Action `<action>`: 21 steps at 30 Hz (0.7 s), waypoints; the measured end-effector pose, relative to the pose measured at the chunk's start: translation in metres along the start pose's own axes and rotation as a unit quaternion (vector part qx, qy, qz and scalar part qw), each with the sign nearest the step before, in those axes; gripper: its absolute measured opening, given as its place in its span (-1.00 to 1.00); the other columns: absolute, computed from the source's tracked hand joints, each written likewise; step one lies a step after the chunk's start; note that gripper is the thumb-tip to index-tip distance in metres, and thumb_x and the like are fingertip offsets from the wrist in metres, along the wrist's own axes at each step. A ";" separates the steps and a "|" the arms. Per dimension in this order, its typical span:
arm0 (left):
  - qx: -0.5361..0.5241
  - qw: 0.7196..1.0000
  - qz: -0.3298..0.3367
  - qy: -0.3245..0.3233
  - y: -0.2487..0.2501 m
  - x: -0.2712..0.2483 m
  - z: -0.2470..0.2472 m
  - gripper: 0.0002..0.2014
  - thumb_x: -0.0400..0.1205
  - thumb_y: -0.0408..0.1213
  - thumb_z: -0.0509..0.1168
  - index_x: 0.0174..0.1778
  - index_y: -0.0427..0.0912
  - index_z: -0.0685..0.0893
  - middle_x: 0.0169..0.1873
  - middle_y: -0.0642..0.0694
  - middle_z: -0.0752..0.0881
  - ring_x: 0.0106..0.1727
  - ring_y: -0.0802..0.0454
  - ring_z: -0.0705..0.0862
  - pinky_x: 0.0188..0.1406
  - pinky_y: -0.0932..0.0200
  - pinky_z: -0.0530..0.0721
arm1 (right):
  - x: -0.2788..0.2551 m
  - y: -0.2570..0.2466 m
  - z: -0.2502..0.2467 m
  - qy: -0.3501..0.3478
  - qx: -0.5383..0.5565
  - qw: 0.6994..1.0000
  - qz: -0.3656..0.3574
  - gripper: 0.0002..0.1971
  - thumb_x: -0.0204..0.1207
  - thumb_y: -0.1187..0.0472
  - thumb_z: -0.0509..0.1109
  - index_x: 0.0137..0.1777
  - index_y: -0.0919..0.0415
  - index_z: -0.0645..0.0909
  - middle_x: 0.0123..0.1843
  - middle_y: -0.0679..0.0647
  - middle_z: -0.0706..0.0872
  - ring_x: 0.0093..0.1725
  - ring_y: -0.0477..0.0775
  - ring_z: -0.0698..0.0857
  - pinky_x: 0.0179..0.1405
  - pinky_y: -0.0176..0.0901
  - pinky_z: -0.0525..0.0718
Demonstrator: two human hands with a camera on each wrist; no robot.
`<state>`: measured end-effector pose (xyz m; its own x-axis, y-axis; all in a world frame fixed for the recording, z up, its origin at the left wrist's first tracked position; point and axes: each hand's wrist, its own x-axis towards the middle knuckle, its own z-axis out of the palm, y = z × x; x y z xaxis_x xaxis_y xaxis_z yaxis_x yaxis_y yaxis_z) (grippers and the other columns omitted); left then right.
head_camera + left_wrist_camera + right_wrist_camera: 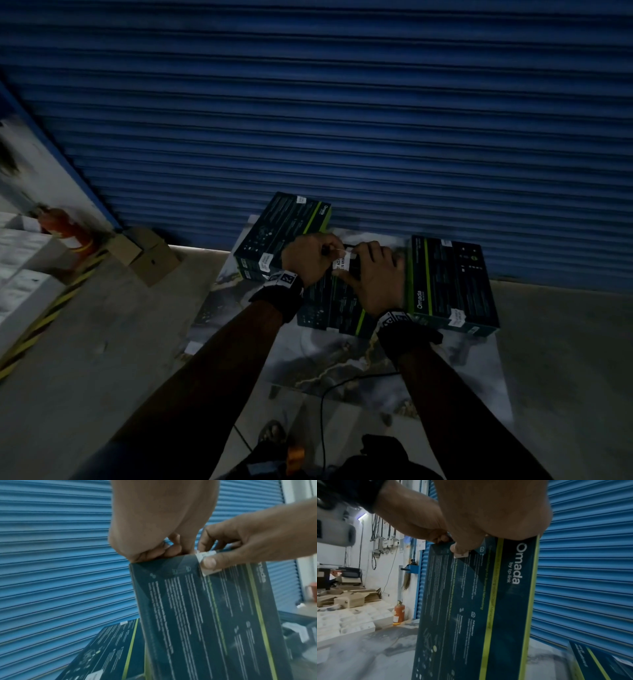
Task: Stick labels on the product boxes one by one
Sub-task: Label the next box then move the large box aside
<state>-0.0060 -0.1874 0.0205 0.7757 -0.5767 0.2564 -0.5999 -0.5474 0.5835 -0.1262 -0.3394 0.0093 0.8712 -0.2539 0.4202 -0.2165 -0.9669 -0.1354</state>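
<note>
Left hand: the left hand (306,257) pinches the top edge of the middle box (214,615), fingers curled over it.
Right hand: the right hand (371,277) pinches the white label (206,563) against that same edge, its thumb pressing the label onto the printed face.
Wrist views only: the box stands upright; the right wrist view reads "Omada" beside a green stripe.
Head view only: the marbled tabletop (342,363), with a labelled box stack (281,233) at its far left corner and another labelled box (452,284) at its right edge.
Around: blue shutter (342,102) just behind the far edge; fire extinguisher (399,613) and cardboard cartons (349,599) off to the left.
Open room: the tabletop's near half, crossed by a black cable (325,404).
</note>
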 end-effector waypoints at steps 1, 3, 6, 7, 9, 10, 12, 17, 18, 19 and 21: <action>0.011 1.000 0.010 0.004 0.001 0.000 0.000 -0.88 0.65 0.13 0.35 0.02 0.29 0.74 -0.09 0.19 0.79 -0.14 0.13 0.74 -0.17 0.01 0.78 | 0.000 -0.001 0.000 -0.001 0.000 1.000 0.003 -0.35 0.56 -0.55 0.08 0.29 -0.05 0.55 0.24 -0.03 0.63 0.24 0.14 0.57 0.23 0.09 0.33; 0.028 0.999 0.029 0.013 0.005 -0.002 -0.002 -0.85 0.66 0.14 0.34 0.01 0.24 0.75 -0.06 0.17 0.76 -0.12 0.11 0.72 -0.18 0.03 0.75 | -0.001 -0.001 0.000 -0.007 0.005 1.000 0.009 -0.34 0.56 -0.55 0.09 0.32 -0.03 0.54 0.26 -0.02 0.63 0.26 0.14 0.56 0.22 0.09 0.34; 0.044 0.998 0.034 0.018 0.010 -0.006 -0.004 -0.82 0.67 0.14 0.38 0.07 0.17 0.68 0.02 0.12 0.70 -0.08 0.03 0.72 -0.23 0.12 0.64 | -0.001 0.001 0.000 -0.007 0.030 0.999 0.009 -0.35 0.56 -0.53 0.13 0.34 -0.02 0.54 0.27 -0.03 0.64 0.26 0.14 0.57 0.22 0.09 0.34; 0.033 0.999 0.016 0.025 0.010 -0.006 -0.004 -0.71 0.63 0.16 0.42 0.14 0.11 0.61 0.09 0.06 0.65 -0.07 -0.01 0.70 -0.25 0.12 0.60 | -0.002 0.002 0.000 -0.005 0.043 0.999 0.009 -0.36 0.57 -0.52 0.16 0.35 -0.03 0.54 0.26 -0.04 0.64 0.26 0.14 0.58 0.21 0.09 0.35; 0.015 0.998 -0.033 0.042 0.007 -0.005 -0.008 -0.47 0.54 0.24 0.49 0.22 0.03 0.46 0.16 -0.03 0.58 -0.08 -0.06 0.65 -0.26 0.05 0.62 | -0.003 0.001 -0.001 0.007 0.061 0.998 0.015 -0.41 0.59 -0.48 0.20 0.35 -0.04 0.55 0.25 -0.07 0.64 0.25 0.11 0.59 0.22 0.08 0.37; 0.020 0.998 -0.052 0.037 0.005 -0.003 -0.009 -0.44 0.52 0.28 0.48 0.22 0.02 0.45 0.15 -0.04 0.59 -0.08 -0.08 0.65 -0.25 0.01 0.66 | -0.004 0.000 -0.001 0.011 0.062 0.998 0.019 -0.43 0.61 -0.47 0.21 0.35 -0.06 0.56 0.24 -0.09 0.64 0.25 0.10 0.59 0.22 0.07 0.37; 0.039 0.998 -0.057 -0.003 0.002 -0.002 -0.013 -0.54 0.57 0.28 0.42 0.17 0.03 0.55 0.10 -0.06 0.64 -0.03 -0.12 0.71 -0.14 -0.03 0.71 | -0.007 -0.002 -0.002 0.016 0.065 0.997 0.027 -0.49 0.64 -0.42 0.21 0.34 -0.08 0.56 0.25 -0.10 0.63 0.26 0.09 0.59 0.23 0.06 0.36; 0.033 0.998 -0.001 -0.053 -0.008 -0.008 -0.018 -0.50 0.57 0.24 0.47 0.32 0.03 0.67 0.26 -0.09 0.57 0.14 -0.11 0.69 0.07 -0.05 0.73 | -0.005 -0.003 -0.002 -0.005 0.091 0.994 0.060 -0.54 0.62 -0.40 0.25 0.33 -0.16 0.59 0.27 -0.11 0.63 0.29 0.08 0.58 0.27 0.07 0.37; 0.043 0.997 -0.004 -0.061 -0.008 -0.009 -0.018 -0.44 0.57 0.25 0.47 0.39 0.02 0.65 0.32 -0.10 0.56 0.17 -0.11 0.68 0.10 -0.05 0.73 | -0.004 -0.003 -0.002 -0.014 0.099 0.993 0.070 -0.55 0.58 -0.39 0.30 0.32 -0.17 0.60 0.27 -0.10 0.63 0.29 0.08 0.58 0.29 0.09 0.38; 0.053 0.996 -0.010 -0.066 -0.008 -0.009 -0.018 -0.41 0.56 0.27 0.46 0.43 0.03 0.63 0.36 -0.11 0.55 0.21 -0.11 0.68 0.14 -0.06 0.73 | -0.002 -0.003 -0.002 -0.019 0.111 0.990 0.079 -0.57 0.54 -0.36 0.35 0.30 -0.18 0.62 0.25 -0.09 0.65 0.29 0.10 0.60 0.31 0.11 0.40; 0.068 0.995 -0.006 -0.069 -0.006 -0.009 -0.017 -0.43 0.56 0.30 0.42 0.41 0.06 0.65 0.31 -0.10 0.61 0.19 -0.15 0.71 0.14 -0.10 0.74 | 0.000 -0.005 -0.002 -0.019 0.143 0.985 0.094 -0.62 0.48 -0.26 0.44 0.24 -0.16 0.67 0.20 -0.06 0.69 0.26 0.15 0.64 0.32 0.14 0.48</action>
<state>-0.0062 -0.1686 0.0284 0.7547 -0.6418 0.1361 -0.6183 -0.6265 0.4746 -0.1259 -0.3347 0.0122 0.8444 -0.4213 0.3310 -0.2470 -0.8543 -0.4573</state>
